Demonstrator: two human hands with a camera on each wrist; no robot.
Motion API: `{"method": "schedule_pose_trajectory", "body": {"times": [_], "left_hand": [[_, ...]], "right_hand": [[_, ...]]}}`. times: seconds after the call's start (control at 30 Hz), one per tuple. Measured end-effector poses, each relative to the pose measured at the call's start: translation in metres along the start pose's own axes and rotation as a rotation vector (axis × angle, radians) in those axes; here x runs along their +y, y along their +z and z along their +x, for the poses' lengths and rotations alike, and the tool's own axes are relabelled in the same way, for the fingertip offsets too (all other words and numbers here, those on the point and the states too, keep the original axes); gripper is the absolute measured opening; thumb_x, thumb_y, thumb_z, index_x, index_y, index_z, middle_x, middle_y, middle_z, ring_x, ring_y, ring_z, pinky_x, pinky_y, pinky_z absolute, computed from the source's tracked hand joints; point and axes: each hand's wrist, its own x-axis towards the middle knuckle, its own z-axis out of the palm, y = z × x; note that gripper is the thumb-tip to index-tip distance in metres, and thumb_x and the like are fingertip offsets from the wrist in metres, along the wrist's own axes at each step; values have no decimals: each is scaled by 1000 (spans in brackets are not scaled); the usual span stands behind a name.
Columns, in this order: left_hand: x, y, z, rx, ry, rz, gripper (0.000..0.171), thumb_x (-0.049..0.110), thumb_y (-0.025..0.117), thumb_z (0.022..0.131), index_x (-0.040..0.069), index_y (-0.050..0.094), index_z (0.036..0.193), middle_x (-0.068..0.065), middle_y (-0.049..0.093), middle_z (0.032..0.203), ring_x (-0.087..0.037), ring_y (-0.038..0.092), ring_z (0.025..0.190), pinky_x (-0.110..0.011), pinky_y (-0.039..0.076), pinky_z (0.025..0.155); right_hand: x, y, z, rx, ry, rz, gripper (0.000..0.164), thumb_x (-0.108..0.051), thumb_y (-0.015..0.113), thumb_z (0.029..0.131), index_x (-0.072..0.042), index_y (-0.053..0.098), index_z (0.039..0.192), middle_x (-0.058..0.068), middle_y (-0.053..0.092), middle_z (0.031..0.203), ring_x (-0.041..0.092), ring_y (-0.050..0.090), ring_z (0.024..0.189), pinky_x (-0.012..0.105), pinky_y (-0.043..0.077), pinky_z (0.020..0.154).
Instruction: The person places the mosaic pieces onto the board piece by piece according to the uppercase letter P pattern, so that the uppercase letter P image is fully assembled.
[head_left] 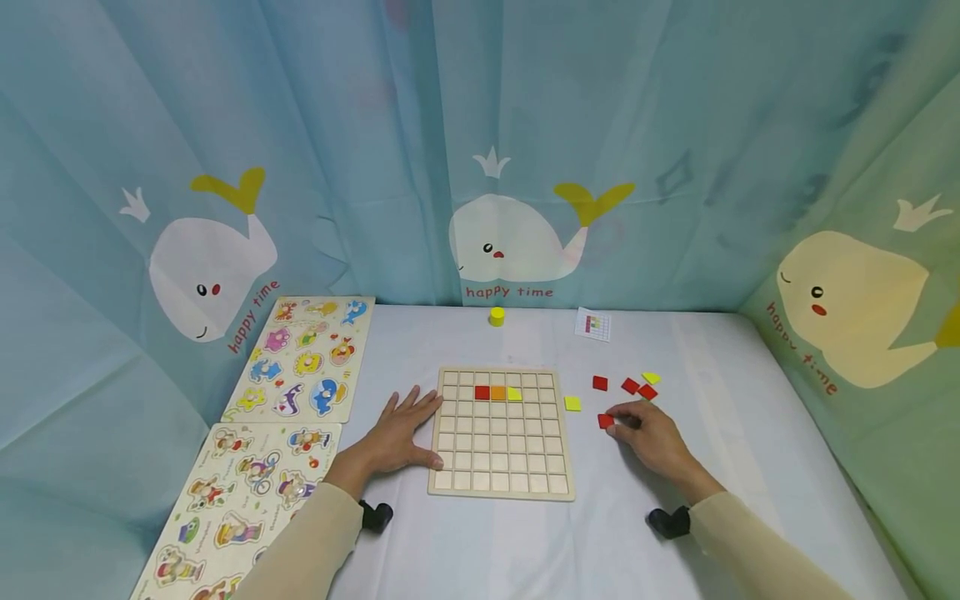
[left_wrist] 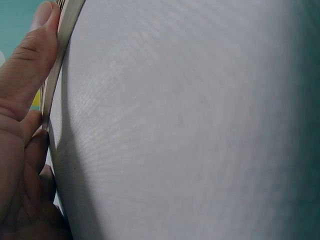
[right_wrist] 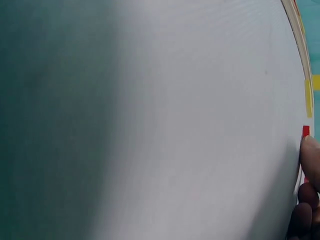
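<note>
A wooden grid board (head_left: 501, 497) lies flat on the white table. One row near its far edge holds a red (head_left: 482, 392), an orange (head_left: 498, 392) and a yellow tile (head_left: 514, 393) side by side. My left hand (head_left: 397, 433), fingers spread, rests along the board's left edge, the thumb on its rim in the left wrist view. To the right of the board, my right hand (head_left: 651, 435) pinches a small red square tile (head_left: 604, 422) between thumb and fingers, low over the table. Only the tile's end shows in the right wrist view.
A loose yellow tile (head_left: 573, 403) lies just off the board's right edge. Several red tiles (head_left: 600, 382) and another yellow one (head_left: 651, 377) lie beyond my right hand. Farther back are a yellow cylinder (head_left: 497, 317) and a printed card (head_left: 593, 324). Picture puzzle boards (head_left: 300, 358) line the left side.
</note>
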Motion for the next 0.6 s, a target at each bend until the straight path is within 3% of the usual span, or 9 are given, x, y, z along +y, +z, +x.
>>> {"method": "schedule_pose_trajectory", "body": {"times": [0.3, 0.6], "left_hand": [[2, -4, -2, -8, 16, -28, 115, 50, 94, 71, 18, 36, 166, 1, 28, 174, -26, 6, 166, -49, -6, 136], [4, -5, -3, -6, 21, -29, 115, 50, 94, 72, 17, 37, 166, 1, 28, 174, -27, 6, 166, -49, -6, 136]], "right_hand": [[0, -2, 3, -15, 7, 6, 37, -12, 75, 97, -2, 70, 133, 21, 63, 128, 38, 58, 114, 59, 56, 103], [2, 0, 3, 20, -12, 5, 35, -14, 75, 98, -3, 71, 131, 18, 67, 121, 32, 59, 107, 50, 57, 96]]}}
